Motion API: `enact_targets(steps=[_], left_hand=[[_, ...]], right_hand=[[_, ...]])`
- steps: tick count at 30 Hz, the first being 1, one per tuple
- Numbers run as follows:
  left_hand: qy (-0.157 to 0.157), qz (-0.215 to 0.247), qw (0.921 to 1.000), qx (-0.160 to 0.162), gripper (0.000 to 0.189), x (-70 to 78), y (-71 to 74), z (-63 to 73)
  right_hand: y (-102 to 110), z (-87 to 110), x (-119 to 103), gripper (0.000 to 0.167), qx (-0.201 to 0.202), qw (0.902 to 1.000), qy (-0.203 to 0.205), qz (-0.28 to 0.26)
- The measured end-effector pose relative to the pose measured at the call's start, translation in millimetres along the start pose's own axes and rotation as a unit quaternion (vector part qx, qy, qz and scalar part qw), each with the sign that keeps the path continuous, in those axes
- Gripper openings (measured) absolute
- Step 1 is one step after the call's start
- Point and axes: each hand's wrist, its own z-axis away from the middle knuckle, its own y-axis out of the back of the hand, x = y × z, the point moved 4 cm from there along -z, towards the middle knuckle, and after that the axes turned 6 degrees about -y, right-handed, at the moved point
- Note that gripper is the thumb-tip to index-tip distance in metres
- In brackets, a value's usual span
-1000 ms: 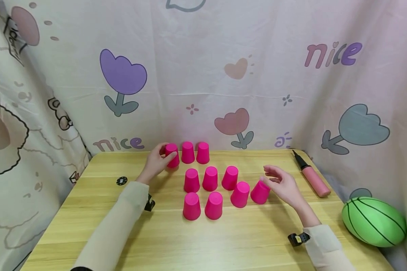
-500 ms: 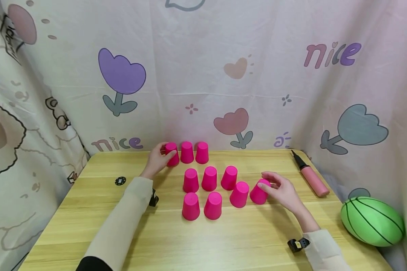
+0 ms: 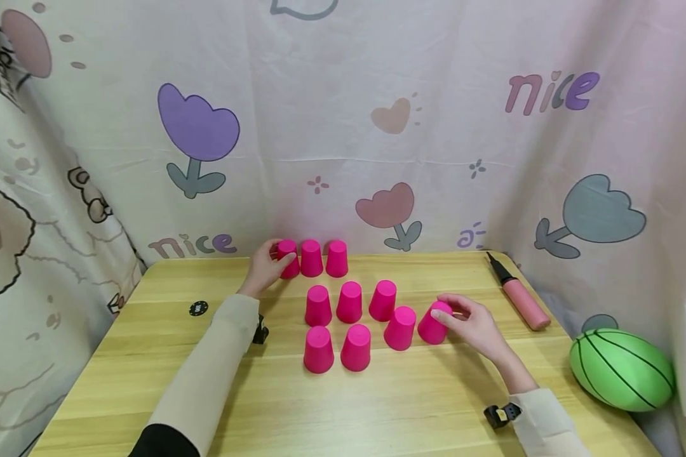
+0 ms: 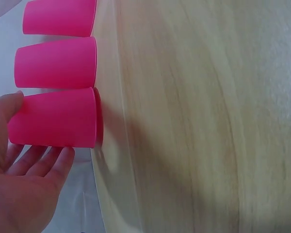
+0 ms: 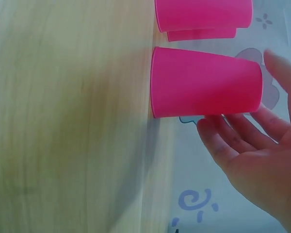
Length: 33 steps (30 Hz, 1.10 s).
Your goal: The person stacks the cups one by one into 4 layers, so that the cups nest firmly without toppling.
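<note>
Several bright pink cups stand upside down on the wooden table (image 3: 343, 412). At the back left, my left hand (image 3: 264, 270) holds the leftmost cup (image 4: 53, 121) of the back row between thumb and fingers. Its open rim shows slightly in the left wrist view, and the neighbouring cup (image 4: 56, 65) is right beside it. On the right, my right hand (image 3: 473, 324) is around the rightmost cup (image 3: 431, 329), thumb across its upper front and fingers at its far side. In the right wrist view, fingertips (image 5: 211, 128) meet that cup's side.
Three cups form a middle row, including a middle cup (image 3: 349, 303); two stand in front, including a front cup (image 3: 319, 350). Another cup (image 3: 400, 329) stands left of my right hand. Around lie a black chip (image 3: 198, 308), a pink hand pump (image 3: 524, 303) and a green ball (image 3: 623, 371).
My left hand has moved its cup slightly rightward, narrowing the gap to its neighbour. My right hand has come down and left, its thumb and fingers closing around the rightmost cup.
</note>
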Motion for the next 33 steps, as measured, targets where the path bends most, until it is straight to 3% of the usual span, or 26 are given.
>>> enact_targets(steps=[6,11,24,33], left_hand=[[0.008,-0.006,0.9999,0.004,0.060,-5.3,0.6,-1.4],[0.009,-0.004,0.9999,0.005,0.060,-8.3,2.7,-2.7],[0.005,0.006,1.0000,-0.003,0.067,-10.6,3.5,-1.4],[0.011,-0.001,0.9998,-0.018,0.080,-3.1,21.7,8.9]], right_hand=[[0.3,1.2,1.9,0.065,-0.038,0.9988,0.004,-0.029],[-0.5,2.1,5.4,0.064,-0.059,0.9973,0.003,-0.043],[-3.8,-0.2,16.5,0.062,-0.059,0.9976,0.001,-0.037],[0.2,-0.6,13.7,0.061,-0.049,0.9984,0.002,-0.028]])
